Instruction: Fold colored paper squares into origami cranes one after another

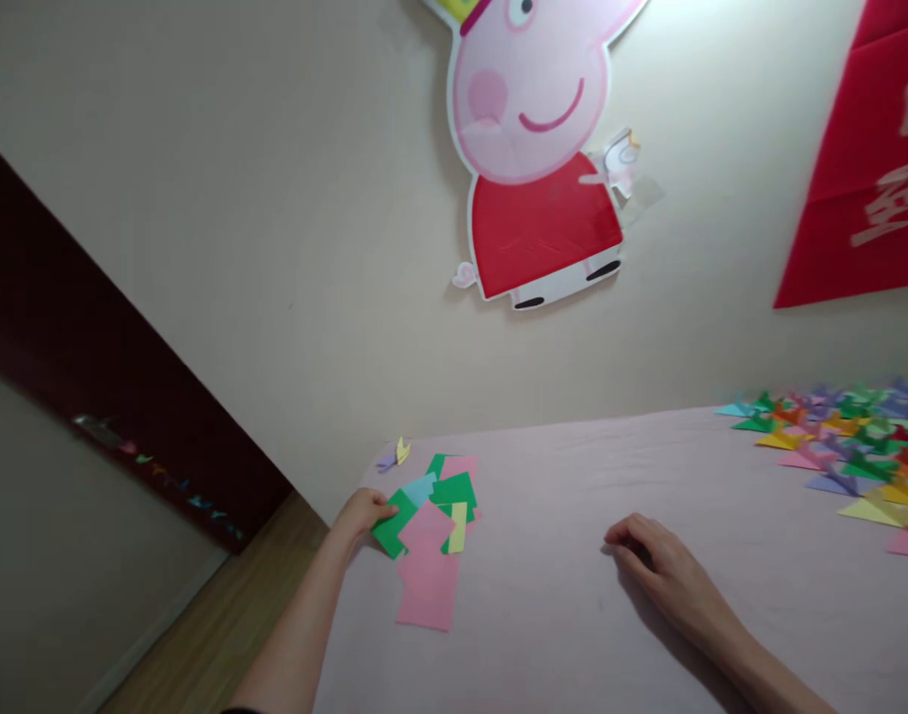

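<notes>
My left hand (366,512) is at the left edge of the cloth-covered table (543,595), its thumb and fingers pinching the corner of a green sheet of paper (395,528). That sheet lies in a loose pile with pink paper (428,587), light blue paper (419,489), a yellow strip (458,529) and more green paper (455,490). Well to the right, my right hand (651,548) rests on the cloth, fingers loosely curled together with nothing seen in them.
Rows of folded paper figures (862,446) in many colours cover the table's right side. Two small folded pieces, one yellow (402,451) and one purple (387,463), sit at the back left corner. Behind the table rises a wall (312,248) with a pig cutout (547,228).
</notes>
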`<action>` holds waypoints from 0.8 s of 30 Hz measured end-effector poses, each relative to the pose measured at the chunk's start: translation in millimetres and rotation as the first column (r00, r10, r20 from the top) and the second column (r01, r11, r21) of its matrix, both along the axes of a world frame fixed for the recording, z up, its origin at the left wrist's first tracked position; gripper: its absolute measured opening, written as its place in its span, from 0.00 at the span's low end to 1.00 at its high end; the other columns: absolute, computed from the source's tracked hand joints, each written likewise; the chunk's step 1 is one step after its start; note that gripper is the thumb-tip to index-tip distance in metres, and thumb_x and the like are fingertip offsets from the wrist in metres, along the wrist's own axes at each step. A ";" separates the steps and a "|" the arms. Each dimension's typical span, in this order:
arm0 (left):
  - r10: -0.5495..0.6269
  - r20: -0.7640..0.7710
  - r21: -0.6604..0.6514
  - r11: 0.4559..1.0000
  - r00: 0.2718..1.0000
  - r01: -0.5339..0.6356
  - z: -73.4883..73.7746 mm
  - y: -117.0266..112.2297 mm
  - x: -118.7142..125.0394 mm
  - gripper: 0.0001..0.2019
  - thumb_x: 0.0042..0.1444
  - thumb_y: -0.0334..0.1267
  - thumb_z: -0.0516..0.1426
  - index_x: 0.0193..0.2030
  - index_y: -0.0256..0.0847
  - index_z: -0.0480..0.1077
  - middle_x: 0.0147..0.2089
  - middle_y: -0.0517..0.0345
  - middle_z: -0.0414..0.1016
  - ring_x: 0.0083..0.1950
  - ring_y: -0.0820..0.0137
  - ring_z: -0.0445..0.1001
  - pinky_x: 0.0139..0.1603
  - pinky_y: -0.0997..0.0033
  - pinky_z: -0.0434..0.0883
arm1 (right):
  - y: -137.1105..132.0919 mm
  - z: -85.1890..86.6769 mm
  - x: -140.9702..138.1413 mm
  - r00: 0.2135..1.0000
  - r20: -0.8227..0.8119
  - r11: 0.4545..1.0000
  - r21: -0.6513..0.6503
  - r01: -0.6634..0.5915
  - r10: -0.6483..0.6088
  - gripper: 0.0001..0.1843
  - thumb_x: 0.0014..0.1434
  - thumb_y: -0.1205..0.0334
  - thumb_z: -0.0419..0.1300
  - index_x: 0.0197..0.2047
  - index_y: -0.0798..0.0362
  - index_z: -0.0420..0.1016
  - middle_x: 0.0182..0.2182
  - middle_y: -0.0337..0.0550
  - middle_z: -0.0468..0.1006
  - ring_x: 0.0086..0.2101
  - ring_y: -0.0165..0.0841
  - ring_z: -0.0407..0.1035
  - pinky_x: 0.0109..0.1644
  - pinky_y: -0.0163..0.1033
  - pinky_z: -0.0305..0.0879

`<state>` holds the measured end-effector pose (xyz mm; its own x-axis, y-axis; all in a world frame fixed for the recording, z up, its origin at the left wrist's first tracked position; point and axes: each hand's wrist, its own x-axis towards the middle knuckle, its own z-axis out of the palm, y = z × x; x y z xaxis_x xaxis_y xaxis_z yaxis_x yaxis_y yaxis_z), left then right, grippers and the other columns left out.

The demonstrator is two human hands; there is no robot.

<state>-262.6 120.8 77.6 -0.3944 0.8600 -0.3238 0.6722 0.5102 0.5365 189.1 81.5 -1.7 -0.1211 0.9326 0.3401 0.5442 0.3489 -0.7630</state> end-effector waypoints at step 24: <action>-0.505 0.713 0.426 0.863 0.487 0.271 -19.7 -87.3 260.3 0.30 0.52 0.67 0.54 0.31 0.36 0.68 0.22 0.61 0.66 0.20 0.73 0.64 0.22 0.73 0.62 | -64.9 18.9 26.3 0.984 0.162 0.868 0.476 -0.139 0.068 0.17 0.64 0.68 0.55 0.55 0.44 0.67 0.51 0.49 0.68 0.49 0.38 0.69 0.50 0.43 0.72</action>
<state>-2.4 33.5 57.9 0.3099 0.9460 -0.0949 0.0197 0.0934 0.9954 215.5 16.6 17.2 -0.2855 0.6346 0.7182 0.5701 0.7148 -0.4050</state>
